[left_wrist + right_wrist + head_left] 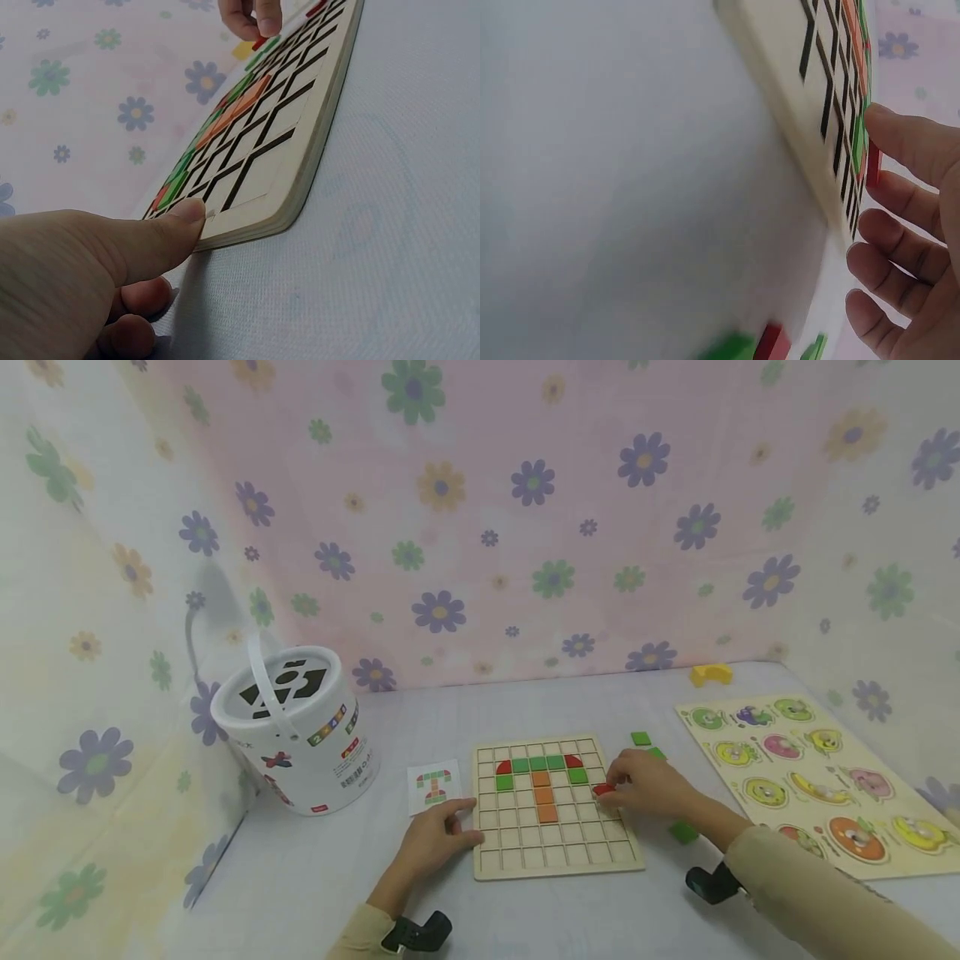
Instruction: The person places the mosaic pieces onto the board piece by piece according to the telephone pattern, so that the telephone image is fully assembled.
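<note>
A light wooden grid board [592, 835] lies on the table, with red, green and orange tiles forming a T shape on it. My left hand [438, 839] rests at the board's left edge, thumb on the rim in the left wrist view. Over the right side of the board, my right hand [645, 785] pinches a small red tile [874, 161] between thumb and index finger. To the left of the board lies a picture card [415, 802] showing a similar coloured pattern. Loose green tiles [641, 738] sit right of the board, another green tile [684, 832] near the right wrist.
A white lidded bucket [300, 735] with a handle stands at the left. At the right lies a wooden fruit puzzle board [723, 785]. A yellow block [711, 674] sits at the back by the flowered cloth wall [480, 560].
</note>
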The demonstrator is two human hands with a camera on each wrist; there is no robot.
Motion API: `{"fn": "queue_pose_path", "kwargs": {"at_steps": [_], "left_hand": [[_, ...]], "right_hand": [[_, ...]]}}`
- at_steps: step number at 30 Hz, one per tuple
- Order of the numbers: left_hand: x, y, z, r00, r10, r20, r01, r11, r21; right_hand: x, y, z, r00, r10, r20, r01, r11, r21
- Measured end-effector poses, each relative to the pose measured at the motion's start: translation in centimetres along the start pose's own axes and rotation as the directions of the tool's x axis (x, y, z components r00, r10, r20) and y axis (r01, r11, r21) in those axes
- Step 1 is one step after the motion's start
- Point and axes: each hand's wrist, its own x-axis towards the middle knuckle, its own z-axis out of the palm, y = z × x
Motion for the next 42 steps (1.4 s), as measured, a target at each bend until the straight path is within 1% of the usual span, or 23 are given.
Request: {"fn": "queue_pose_path", "kwargs": {"at_steps": [4, 7, 13, 16, 20, 24, 27, 36, 42], "left_hand": [[0.1, 0.1, -0.1, 1.0, 0.002, 0.0, -0.002, 1.0, -0.002], [0.1, 0.1, -0.1, 1.0, -0.002, 0.001, 0.002, 1.0, -0.006], [0.0, 0.1, -0.1, 1.0, -0.02, 0.016, 0.021, 1.0, -0.016], [-0.1, 0.0, -0.1, 1.0, -0.014, 0.007, 0.014, 1.0, -0.012], [0.0, -0.1, 0.0, 1.0, -0.023, 0.0, 0.023, 1.0, -0.008], [0.1, -0.1, 0.1, 1.0, -0.026, 0.004, 0.026, 1.0, -0.006], [0.1, -0.1, 0.1, 1.0, -0.014, 0.0, 0.014, 1.0, -0.005], [0.2, 0.0, 0.0, 1.0, -0.017, -0.004, 0.017, 1.0, -0.005], [0.0, -0.1, 0.0, 1.0, -0.004, 0.0, 0.004, 1.0, -0.003]], "right_hand": [[0.6, -1.4, 0.8, 0.999, -0.041, 0.002, 0.041, 0.999, -0.012], [0.9, -2.4, 1.3, 0.998, -0.064, 0.013, 0.064, 0.998, 0.007], [1.1, -3.4, 2.0, 0.995, -0.1, 0.026, 0.1, 0.995, 0.006], [1.1, -3.7, 2.1, 0.996, -0.086, 0.031, 0.086, 0.996, 0.0], [1.0, -4.1, 2.3, 0.997, -0.06, 0.051, 0.06, 0.998, -0.004], [0.7, -4.5, 2.6, 0.996, -0.067, 0.059, 0.069, 0.997, -0.031], [0.6, -4.7, 2.7, 0.995, -0.089, 0.041, 0.092, 0.994, -0.059], [0.6, -5.3, 2.8, 0.997, -0.068, 0.032, 0.072, 0.991, -0.117], [0.5, -5.5, 3.0, 0.996, -0.092, 0.009, 0.092, 0.983, -0.161]]}}
